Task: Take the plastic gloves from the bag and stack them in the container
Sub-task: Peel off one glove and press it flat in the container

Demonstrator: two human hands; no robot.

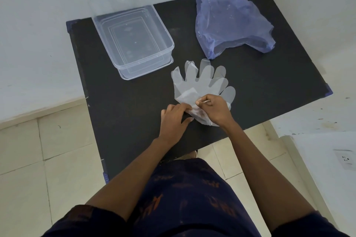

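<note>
A small black table (250, 86) fills the middle of the head view, with both bare hands working near its six o'clock edge. The plastic gloves (202, 81) lie flat at the centre of the tabletop, thin and translucent, their fingers fanned toward twelve o'clock and their cuffs bunched under the hands. The left hand (174, 116) rests on the cuff end at about seven o'clock from the gloves, fingers curled down and pressing the film against the table. The right hand (212, 107), just beside it, pinches a fold of the cuff between thumb and fingertips. How many gloves are layered there cannot be told. The clear container (107, 31) sits at about eleven o'clock from the gloves, open, with nothing visible inside and what looks like its lid nested under it. The bluish bag (231, 23) lies crumpled at one o'clock, well apart from the hands.
</note>
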